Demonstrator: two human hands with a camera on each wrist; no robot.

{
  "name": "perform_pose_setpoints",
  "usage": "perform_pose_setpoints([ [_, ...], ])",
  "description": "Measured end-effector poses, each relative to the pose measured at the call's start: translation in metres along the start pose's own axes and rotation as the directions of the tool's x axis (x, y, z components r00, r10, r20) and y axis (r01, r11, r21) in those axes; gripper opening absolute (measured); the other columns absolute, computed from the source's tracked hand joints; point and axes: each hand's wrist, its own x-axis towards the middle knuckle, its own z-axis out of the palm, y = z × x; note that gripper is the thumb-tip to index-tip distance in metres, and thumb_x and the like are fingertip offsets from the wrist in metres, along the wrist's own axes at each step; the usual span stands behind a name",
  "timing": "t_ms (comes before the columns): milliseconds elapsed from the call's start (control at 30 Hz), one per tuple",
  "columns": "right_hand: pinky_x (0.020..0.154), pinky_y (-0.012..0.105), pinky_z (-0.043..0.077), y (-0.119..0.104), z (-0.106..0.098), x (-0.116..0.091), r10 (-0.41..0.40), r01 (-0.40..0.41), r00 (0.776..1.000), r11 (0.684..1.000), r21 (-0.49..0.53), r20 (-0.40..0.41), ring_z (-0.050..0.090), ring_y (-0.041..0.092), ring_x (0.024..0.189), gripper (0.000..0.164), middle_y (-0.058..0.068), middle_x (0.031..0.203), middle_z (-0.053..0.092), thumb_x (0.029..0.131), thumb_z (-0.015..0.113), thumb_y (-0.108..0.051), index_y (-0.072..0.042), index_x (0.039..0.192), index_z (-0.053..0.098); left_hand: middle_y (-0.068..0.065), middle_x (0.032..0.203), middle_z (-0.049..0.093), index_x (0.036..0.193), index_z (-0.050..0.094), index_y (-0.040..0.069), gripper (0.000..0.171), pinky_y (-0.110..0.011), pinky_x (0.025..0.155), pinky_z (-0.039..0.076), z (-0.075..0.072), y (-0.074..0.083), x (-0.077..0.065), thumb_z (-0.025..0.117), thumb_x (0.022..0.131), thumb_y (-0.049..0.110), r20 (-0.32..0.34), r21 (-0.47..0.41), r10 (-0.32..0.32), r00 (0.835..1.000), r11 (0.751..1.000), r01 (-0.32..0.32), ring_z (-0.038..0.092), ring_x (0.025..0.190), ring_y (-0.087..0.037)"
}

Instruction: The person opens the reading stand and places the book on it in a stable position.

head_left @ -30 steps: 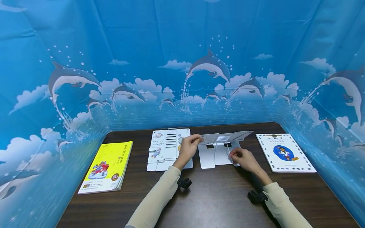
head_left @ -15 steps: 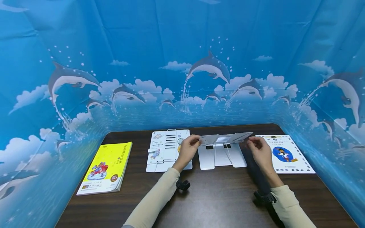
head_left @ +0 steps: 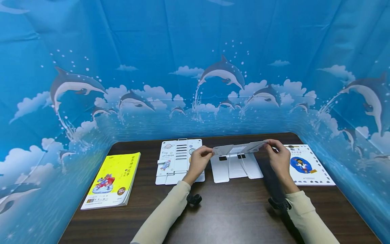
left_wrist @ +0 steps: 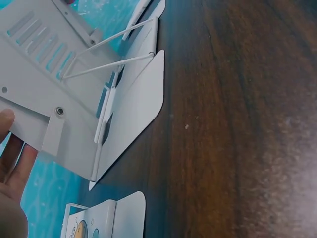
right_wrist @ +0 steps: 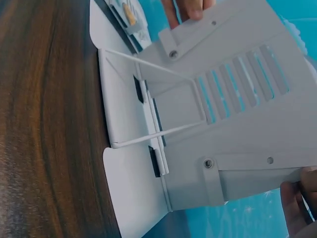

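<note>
A white folding book stand (head_left: 239, 170) stands on the table, its slotted back panel (head_left: 223, 149) raised at a slant over the flat base. A bent wire support (right_wrist: 163, 133) runs between base and panel, as the right wrist view shows. My left hand (head_left: 199, 162) pinches the panel's left edge, thumb on the near face in the left wrist view. At the opposite edge, my right hand (head_left: 279, 162) pinches the panel's upper right corner between thumb and fingers. A second book stand (head_left: 170, 162), printed with "Tiny universe", lies folded flat left of my left hand.
On the left of the dark wooden table (head_left: 225, 210) lies a thick yellow book (head_left: 122, 169). A white book (head_left: 317, 169) with a blue circle lies at the right, partly behind my right hand. A blue dolphin-print curtain (head_left: 170, 84) encloses the table's back and sides.
My right hand has left the wire support near the base's right front, moved up and right, and taken hold of the panel's right edge. My left hand keeps its pinch.
</note>
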Motion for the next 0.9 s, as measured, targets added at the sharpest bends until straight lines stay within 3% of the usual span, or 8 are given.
perform_pose_setpoints([
  [133, 0.082, 0.002, 0.045, 0.004, 0.007, 0.005, -0.009, 0.009, 1.000, 1.000, -0.029, -0.015, 0.058, -0.006, 0.087, 0.015, 0.026, 0.109, 0.074, 0.101, 0.070, 0.000, 0.006, 0.114, 0.075, -0.005, 0.097, 0.076, 0.103, 0.083, 0.009, 0.011, -0.026, 0.084, 0.062, -0.002, 0.001, -0.006, 0.074, 0.099, 0.004, 0.009, 0.016, 0.048, 0.999, 0.999, -0.048, 0.074, 0.092, -0.015],
  [300, 0.068, 0.006, 0.049, 0.011, 0.017, 0.020, -0.018, 0.018, 1.000, 1.000, 0.002, 0.000, 0.064, 0.002, 0.083, 0.013, 0.024, 0.106, 0.076, 0.101, 0.070, -0.001, 0.003, 0.112, 0.076, -0.006, 0.096, 0.076, 0.103, 0.083, 0.006, 0.012, -0.023, 0.081, 0.062, -0.001, 0.004, -0.015, 0.075, 0.097, 0.000, 0.025, 0.064, 0.115, 0.993, 0.991, -0.116, 0.073, 0.090, -0.014],
  [433, 0.077, 0.012, 0.059, 0.012, 0.028, 0.035, 0.007, -0.014, 0.998, 0.992, 0.123, 0.057, 0.070, 0.000, 0.088, 0.015, 0.016, 0.105, 0.075, 0.103, 0.066, 0.001, 0.006, 0.113, 0.076, -0.007, 0.094, 0.077, 0.102, 0.084, 0.005, 0.014, -0.028, 0.078, 0.064, 0.002, 0.007, -0.021, 0.075, 0.093, -0.003, 0.037, 0.076, 0.198, 0.979, 0.977, -0.200, 0.073, 0.088, -0.015],
  [533, 0.088, 0.016, 0.059, 0.015, 0.037, 0.046, 0.020, -0.048, 0.993, 0.969, 0.242, 0.119, 0.071, 0.000, 0.092, 0.016, 0.006, 0.102, 0.073, 0.104, 0.063, 0.003, 0.011, 0.115, 0.072, -0.006, 0.093, 0.077, 0.102, 0.084, 0.004, 0.017, -0.032, 0.077, 0.065, 0.006, 0.009, -0.027, 0.076, 0.090, -0.006, 0.054, 0.079, 0.279, 0.959, 0.956, -0.283, 0.074, 0.086, -0.017],
  [667, 0.089, 0.019, 0.061, 0.023, 0.046, 0.060, 0.020, -0.090, 0.979, 0.934, 0.346, 0.203, 0.074, 0.003, 0.096, 0.015, -0.002, 0.102, 0.074, 0.105, 0.061, 0.002, 0.006, 0.114, 0.072, -0.007, 0.092, 0.075, 0.103, 0.083, 0.002, 0.019, -0.031, 0.074, 0.066, 0.014, 0.015, -0.034, 0.076, 0.089, -0.009, 0.089, 0.072, 0.375, 0.923, 0.922, -0.381, 0.075, 0.084, -0.020],
  [800, 0.087, 0.018, 0.061, 0.025, 0.054, 0.071, 0.041, -0.148, 0.956, 0.922, 0.358, 0.289, 0.074, 0.001, 0.097, 0.017, -0.007, 0.102, 0.076, 0.106, 0.061, 0.002, -0.004, 0.113, 0.075, -0.011, 0.091, 0.073, 0.103, 0.082, 0.001, 0.018, -0.024, 0.073, 0.064, 0.022, 0.022, -0.041, 0.077, 0.088, -0.007, 0.131, 0.080, 0.417, 0.899, 0.900, -0.429, 0.077, 0.083, -0.020],
  [900, 0.085, 0.016, 0.060, 0.022, 0.060, 0.079, 0.048, -0.175, 0.933, 0.926, 0.333, 0.358, 0.073, 0.000, 0.097, 0.018, -0.012, 0.101, 0.075, 0.107, 0.060, 0.000, 0.003, 0.119, 0.072, -0.008, 0.092, 0.072, 0.103, 0.081, 0.002, 0.017, -0.017, 0.075, 0.062, 0.028, 0.027, -0.045, 0.079, 0.088, -0.005, 0.147, 0.120, 0.431, 0.890, 0.886, -0.449, 0.078, 0.085, -0.018],
])
